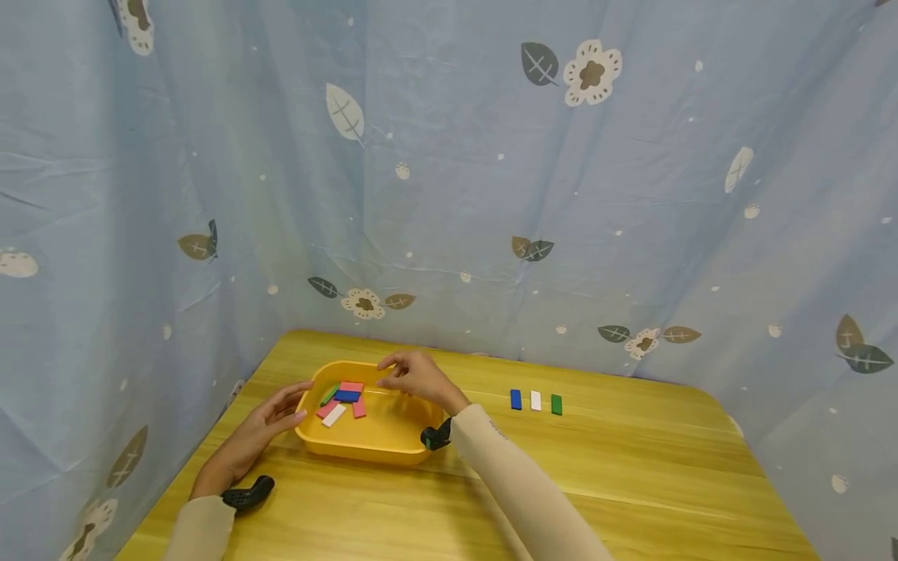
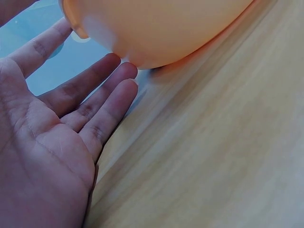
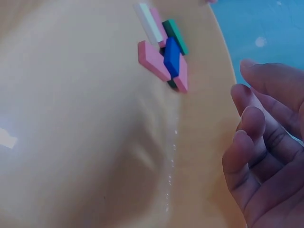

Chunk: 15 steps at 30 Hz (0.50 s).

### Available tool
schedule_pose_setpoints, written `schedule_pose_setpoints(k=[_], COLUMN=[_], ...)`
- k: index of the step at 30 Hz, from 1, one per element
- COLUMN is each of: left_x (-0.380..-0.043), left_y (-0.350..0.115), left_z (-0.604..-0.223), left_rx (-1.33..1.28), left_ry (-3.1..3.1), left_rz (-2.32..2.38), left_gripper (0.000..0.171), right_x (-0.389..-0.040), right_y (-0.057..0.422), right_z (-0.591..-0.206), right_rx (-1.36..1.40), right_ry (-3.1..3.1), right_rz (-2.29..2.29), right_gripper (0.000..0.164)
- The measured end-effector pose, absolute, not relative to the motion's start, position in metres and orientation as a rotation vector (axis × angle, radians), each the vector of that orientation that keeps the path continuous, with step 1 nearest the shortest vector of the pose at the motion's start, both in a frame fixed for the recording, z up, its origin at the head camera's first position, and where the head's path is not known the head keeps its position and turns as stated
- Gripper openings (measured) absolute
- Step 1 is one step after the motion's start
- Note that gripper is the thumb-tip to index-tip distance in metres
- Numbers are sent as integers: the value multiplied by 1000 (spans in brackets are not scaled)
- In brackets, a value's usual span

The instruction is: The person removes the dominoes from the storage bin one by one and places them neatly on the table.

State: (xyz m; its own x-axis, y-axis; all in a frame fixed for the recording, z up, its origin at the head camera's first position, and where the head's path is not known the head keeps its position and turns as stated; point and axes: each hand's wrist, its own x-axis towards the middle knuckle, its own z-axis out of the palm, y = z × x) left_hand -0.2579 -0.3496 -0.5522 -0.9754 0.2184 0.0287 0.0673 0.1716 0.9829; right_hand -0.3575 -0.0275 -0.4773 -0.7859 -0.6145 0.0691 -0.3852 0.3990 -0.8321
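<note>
A yellow plastic tub (image 1: 365, 450) stands on the left half of the table. Small flat blocks lie jumbled at its left end: a blue block (image 1: 347, 396) on top, a white block (image 1: 334, 414), a green block (image 3: 176, 37) and several pink blocks (image 3: 153, 61). My left hand (image 1: 270, 425) rests its extended fingers against the tub's left end, thumb near the rim; the left wrist view shows the fingertips at the outer wall. Over the far rim hovers my right hand (image 1: 417, 378), its fingers loosely bent and nothing visible between them.
Right of the tub, a blue block (image 1: 515, 399), a white block (image 1: 535, 400) and a green block (image 1: 556, 404) lie in a spaced row on the wooden table (image 1: 631, 467). A patterned blue curtain (image 1: 449, 195) hangs behind and beside the table.
</note>
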Motion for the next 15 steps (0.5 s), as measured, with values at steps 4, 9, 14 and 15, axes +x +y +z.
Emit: schedule_pose_setpoints(k=[4, 9, 14, 15], left_x=[-257, -258, -257, -257], left_y=[-350, -350, -352, -352], left_z=[-554, -555, -554, -553], left_rx=[286, 292, 312, 316], left_ry=[2304, 2325, 2328, 2327], left_rz=[1937, 1931, 1937, 1939], left_gripper=[60, 59, 58, 58], right_x=[-358, -358, -358, -358], right_y=[-34, -42, -49, -51], right_z=[-482, -487, -489, -489], right_rx=[-884, -871, -875, -883], right_ry=[2389, 2370, 2354, 2355], right_rz=[-1314, -1284, -1217, -1195], right_gripper=[35, 34, 31, 31])
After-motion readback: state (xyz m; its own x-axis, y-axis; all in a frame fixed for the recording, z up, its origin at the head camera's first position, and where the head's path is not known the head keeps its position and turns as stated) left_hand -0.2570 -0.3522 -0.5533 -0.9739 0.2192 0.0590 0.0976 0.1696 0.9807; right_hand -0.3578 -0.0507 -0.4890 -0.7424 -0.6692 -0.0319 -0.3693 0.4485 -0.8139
